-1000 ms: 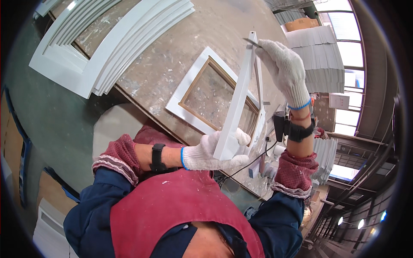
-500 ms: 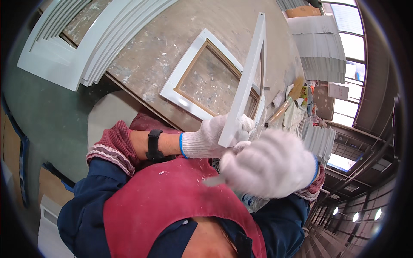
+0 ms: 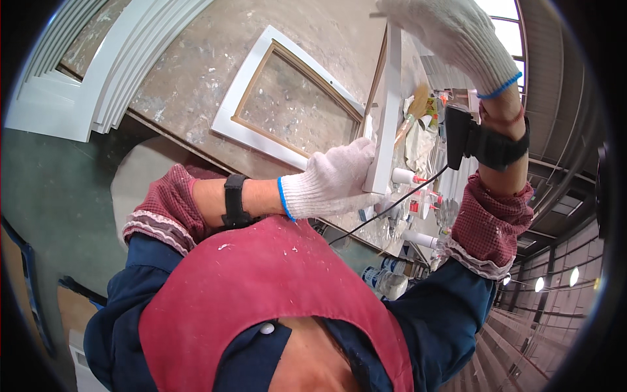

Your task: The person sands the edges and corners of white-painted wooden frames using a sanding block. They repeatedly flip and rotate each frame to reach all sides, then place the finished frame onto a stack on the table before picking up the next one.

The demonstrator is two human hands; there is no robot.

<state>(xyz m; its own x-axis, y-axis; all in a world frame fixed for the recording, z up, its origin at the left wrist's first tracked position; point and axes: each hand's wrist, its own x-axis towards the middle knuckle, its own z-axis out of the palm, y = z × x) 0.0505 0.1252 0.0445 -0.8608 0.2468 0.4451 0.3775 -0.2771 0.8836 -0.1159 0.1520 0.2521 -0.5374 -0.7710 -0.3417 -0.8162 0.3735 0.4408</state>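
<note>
My left hand, in a white knit glove with a blue cuff, closes round the near end of a white frame held up on edge. The frame's narrow side faces me and runs away to the far end. There my right hand, gloved the same way, is raised with its fingers closed. A thin grey strip, like a metal blade, sticks out of that hand just above the frame's far end. Left of the raised frame, a second white frame with a brown inner edge lies flat on the worktable.
Several white frames stand stacked at the far left. A brush, a white bottle with a red tip and other clutter lie right of the raised frame. A black cable runs from my right wrist. Plastic bottles stand below the table edge.
My right hand has moved from the frame's near end up to its far end, carrying the thin blade. The left hand still grips the near end, and the frame is turned slightly.
</note>
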